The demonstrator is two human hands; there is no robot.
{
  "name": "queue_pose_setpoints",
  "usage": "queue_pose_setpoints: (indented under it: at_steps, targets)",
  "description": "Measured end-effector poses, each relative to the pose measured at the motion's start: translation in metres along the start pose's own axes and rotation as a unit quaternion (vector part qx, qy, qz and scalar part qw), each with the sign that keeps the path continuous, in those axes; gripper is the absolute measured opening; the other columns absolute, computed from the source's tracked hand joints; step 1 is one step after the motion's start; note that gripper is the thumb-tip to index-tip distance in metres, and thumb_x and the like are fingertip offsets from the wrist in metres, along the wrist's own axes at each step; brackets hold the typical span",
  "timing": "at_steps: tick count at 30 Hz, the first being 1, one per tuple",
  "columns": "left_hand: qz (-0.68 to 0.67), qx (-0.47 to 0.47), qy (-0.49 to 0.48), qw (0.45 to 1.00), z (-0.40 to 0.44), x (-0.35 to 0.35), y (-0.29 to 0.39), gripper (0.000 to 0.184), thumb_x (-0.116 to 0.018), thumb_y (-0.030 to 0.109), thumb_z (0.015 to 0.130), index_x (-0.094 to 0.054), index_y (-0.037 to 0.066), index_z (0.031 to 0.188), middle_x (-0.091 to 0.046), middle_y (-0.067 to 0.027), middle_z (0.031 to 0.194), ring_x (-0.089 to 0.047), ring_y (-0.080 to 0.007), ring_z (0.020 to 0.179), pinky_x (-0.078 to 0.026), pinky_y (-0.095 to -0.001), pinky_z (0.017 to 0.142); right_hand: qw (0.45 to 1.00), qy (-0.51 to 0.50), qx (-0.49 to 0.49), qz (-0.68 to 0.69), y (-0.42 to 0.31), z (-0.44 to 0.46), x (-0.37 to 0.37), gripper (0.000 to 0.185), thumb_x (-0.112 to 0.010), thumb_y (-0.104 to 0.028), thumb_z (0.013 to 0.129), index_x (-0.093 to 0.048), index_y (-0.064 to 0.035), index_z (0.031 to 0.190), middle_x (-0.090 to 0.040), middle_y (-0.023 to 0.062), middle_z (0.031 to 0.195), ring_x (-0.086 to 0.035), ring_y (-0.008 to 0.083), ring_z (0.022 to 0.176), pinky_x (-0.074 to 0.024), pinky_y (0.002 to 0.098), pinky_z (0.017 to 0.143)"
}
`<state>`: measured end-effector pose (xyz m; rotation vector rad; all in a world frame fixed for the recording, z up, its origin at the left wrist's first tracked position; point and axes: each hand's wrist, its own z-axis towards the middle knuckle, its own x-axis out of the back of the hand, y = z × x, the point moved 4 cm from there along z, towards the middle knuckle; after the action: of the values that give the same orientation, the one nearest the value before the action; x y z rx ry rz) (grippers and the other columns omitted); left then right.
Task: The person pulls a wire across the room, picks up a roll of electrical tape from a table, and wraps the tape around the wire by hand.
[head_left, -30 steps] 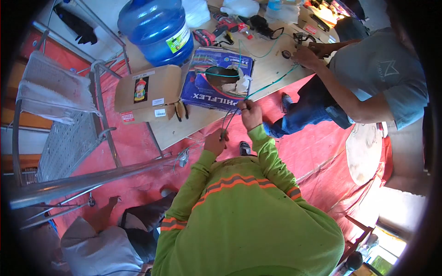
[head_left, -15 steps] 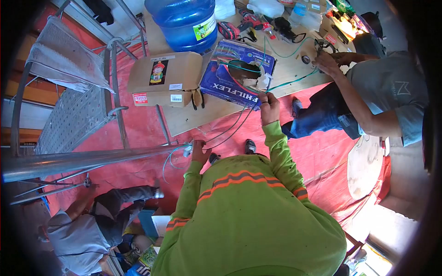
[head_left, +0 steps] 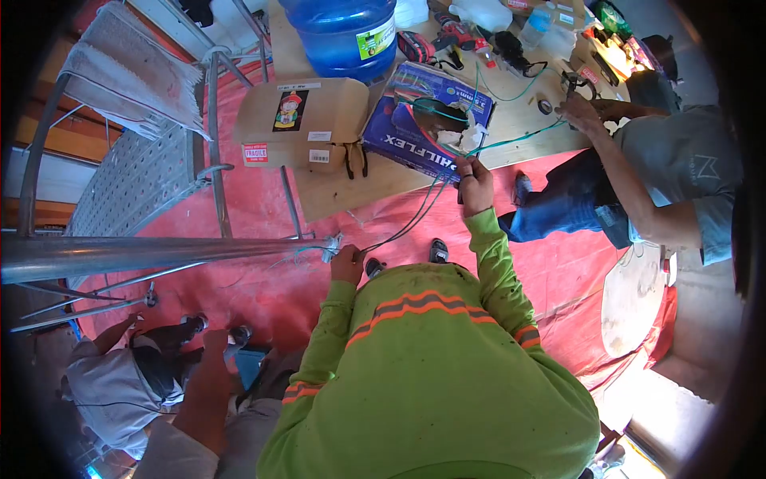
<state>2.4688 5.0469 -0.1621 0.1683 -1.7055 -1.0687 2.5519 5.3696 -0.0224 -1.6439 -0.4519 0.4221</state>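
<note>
Down low, the left hand point(head_left: 347, 265) curls around the wires point(head_left: 416, 219), which slant up to the right hand point(head_left: 477, 188), arm outstretched, fingers closed on them beside the box point(head_left: 403, 152) on the counter point(head_left: 327, 199).

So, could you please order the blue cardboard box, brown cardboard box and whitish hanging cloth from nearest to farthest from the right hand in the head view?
1. Blue cardboard box: just beyond the right hand, slightly left.
2. Brown cardboard box: left of the blue one.
3. Whitish hanging cloth: far left.
</note>
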Motion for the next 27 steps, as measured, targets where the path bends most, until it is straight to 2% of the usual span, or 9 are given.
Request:
queue_pose_setpoints:
  at_steps: [3,6,9,12,13,16,20,23,27]
  targets:
    - [0.03,0.065,-0.029,0.997,-0.007,-0.008,-0.016,0.026,-0.07,0.021,0.075,-0.061,0.003,0.091,-0.063,-0.0186,0.09,-0.062,-0.0332,0.076,-0.05,-0.0379,0.069,0.998,-0.021,0.041,-0.046,0.01,0.003,0.003,0.021,-0.058,-0.02,0.088,-0.059,-0.0024,0.077,-0.046,-0.004,0.06,-0.038,0.0047,0.056,-0.0304,0.0232,0.048]
    - [0.119,-0.108,0.018,0.987,-0.011,-0.02,-0.02,0.046,-0.072,0.021,0.074,-0.055,0.005,0.114,-0.053,-0.0241,0.117,-0.061,-0.0365,0.092,-0.049,-0.0359,0.083,0.996,-0.021,0.056,-0.069,0.023,0.004,0.006,0.017,-0.06,-0.018,0.087,-0.059,-0.0031,0.077,-0.046,-0.0042,0.06,-0.038,0.0047,0.056,-0.0309,0.0229,0.048]
    - [0.087,-0.076,-0.237,0.965,0.0,-0.021,-0.021,0.063,-0.07,0.017,0.077,-0.041,0.007,0.132,-0.04,-0.0225,0.135,-0.055,-0.0363,0.109,-0.046,-0.0347,0.092,1.0,-0.014,-0.008,0.014,0.014,-0.005,0.002,0.014,-0.061,-0.016,0.085,-0.058,-0.0043,0.077,-0.048,-0.0044,0.062,-0.041,0.0047,0.056,-0.0333,0.022,0.049]
    - [-0.364,0.116,-0.369,0.847,0.023,0.01,0.002,0.062,-0.065,0.01,0.081,-0.038,0.007,0.136,-0.044,-0.0153,0.133,-0.049,-0.0274,0.117,-0.048,-0.0344,0.091,0.998,-0.018,-0.035,0.045,0.016,-0.01,0.004,0.013,-0.062,-0.015,0.085,-0.057,-0.0055,0.077,-0.05,-0.0044,0.063,-0.045,0.0047,0.057,-0.0366,0.021,0.05]
    - [-0.287,0.092,-0.363,0.881,0.039,0.021,0.018,0.051,-0.061,0.004,0.084,-0.042,0.003,0.131,-0.047,-0.0095,0.13,-0.05,-0.0211,0.116,-0.047,-0.0326,0.091,0.998,-0.02,-0.033,0.038,0.017,-0.01,0.006,0.013,-0.062,-0.015,0.085,-0.057,-0.0059,0.076,-0.051,-0.0044,0.064,-0.046,0.0047,0.057,-0.0377,0.0208,0.05]
    - [-0.389,0.031,-0.257,0.884,0.073,0.022,0.093,0.038,-0.06,0.009,0.086,-0.05,0.002,0.122,-0.056,-0.0094,0.118,-0.058,-0.0208,0.102,-0.049,-0.0315,0.087,0.998,0.005,-0.034,0.058,0.017,-0.017,0.005,0.014,-0.061,-0.016,0.088,-0.055,-0.0114,0.075,-0.043,-0.0061,0.052,-0.033,0.0028,0.039,-0.0384,0.0217,0.049]
    - [-0.29,-0.192,-0.216,0.912,0.097,-0.012,0.205,0.025,-0.055,0.014,0.091,-0.049,0.001,0.111,-0.061,-0.0082,0.098,-0.062,-0.0181,0.088,-0.053,-0.0294,0.074,0.994,-0.014,-0.017,0.106,0.01,-0.017,0.007,0.013,-0.06,-0.017,0.089,-0.056,-0.01,0.077,-0.045,-0.0049,0.051,-0.031,0.0023,0.037,-0.0299,0.02,0.039]
    - [-0.534,-0.016,-0.276,0.799,0.095,-0.042,0.227,0.021,-0.053,0.019,0.092,-0.049,0.002,0.103,-0.057,-0.0064,0.085,-0.059,-0.0127,0.071,-0.05,-0.0273,0.063,0.996,0.005,-0.015,0.087,-0.002,-0.02,0.008,0.016,-0.062,-0.017,0.087,-0.058,-0.0056,0.077,-0.05,-0.0042,0.062,-0.043,0.0038,0.055,-0.0325,0.0198,0.048]
    - [-0.627,0.098,-0.315,0.706,0.087,-0.033,0.221,0.017,-0.051,0.023,0.094,-0.048,0.006,0.09,-0.053,-0.0047,0.077,-0.041,-0.0067,0.055,-0.037,-0.0231,0.049,0.995,-0.012,-0.023,0.099,-0.001,-0.019,0.008,0.016,-0.061,-0.016,0.088,-0.058,-0.0057,0.076,-0.048,-0.0048,0.061,-0.039,0.0038,0.054,-0.0305,0.0204,0.049]
